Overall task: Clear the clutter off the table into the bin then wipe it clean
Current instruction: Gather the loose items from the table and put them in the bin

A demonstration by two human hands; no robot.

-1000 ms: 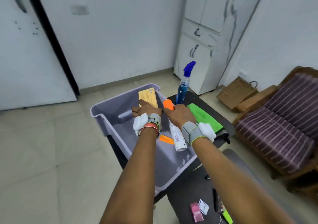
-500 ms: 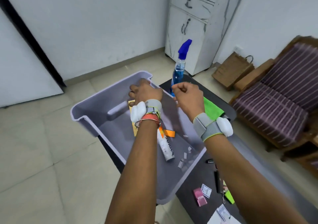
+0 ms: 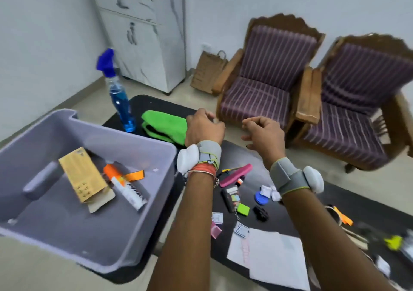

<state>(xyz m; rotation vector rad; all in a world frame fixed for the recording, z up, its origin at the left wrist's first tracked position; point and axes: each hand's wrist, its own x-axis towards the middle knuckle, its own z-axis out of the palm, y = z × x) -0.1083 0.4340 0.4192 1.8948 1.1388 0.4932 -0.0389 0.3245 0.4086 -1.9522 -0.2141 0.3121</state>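
Centre frame, both hands hover empty above the black table (image 3: 156, 104): left hand (image 3: 204, 128) curled in a loose fist, right hand (image 3: 263, 134) loosely spread. The grey bin (image 3: 111, 234) sits lower left. Small clutter (image 3: 232, 198) lies lower centre; scooping several pieces per grab looks most efficient.

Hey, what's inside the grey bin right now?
A tan box, a white tube with orange cap, an orange strip. Whatever lies under the box is hidden.
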